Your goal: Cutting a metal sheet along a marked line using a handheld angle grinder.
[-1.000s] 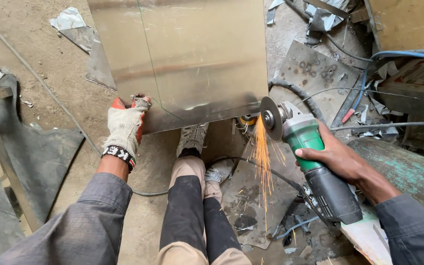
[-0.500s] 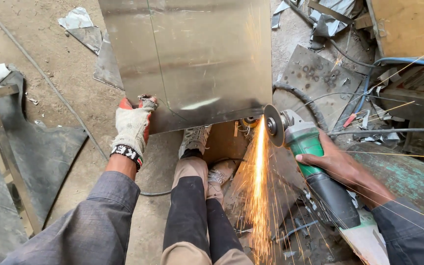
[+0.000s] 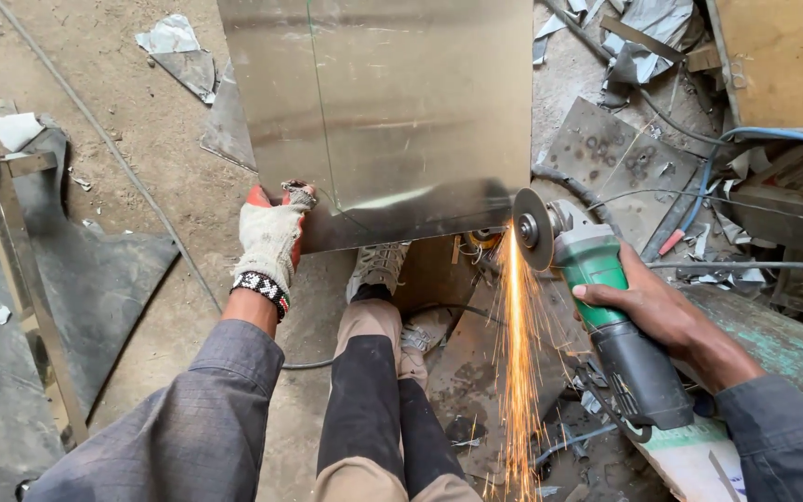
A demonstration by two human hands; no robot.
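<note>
A large shiny metal sheet stands on edge in front of me. My left hand, in a worn white glove with red patches, grips its lower left corner. My bare right hand holds a green and black angle grinder by its body. The grinder's disc touches the sheet's lower right corner. A stream of orange sparks falls from that spot towards me. My legs and a grey shoe lie under the sheet.
Scrap metal pieces and cables litter the dirt floor. A metal frame lies at left over dark sheeting. A perforated plate and a wooden board sit at right.
The spark stream has grown longer and denser since a second ago. The disc stays at the sheet's lower right corner and my left hand keeps its grip.
</note>
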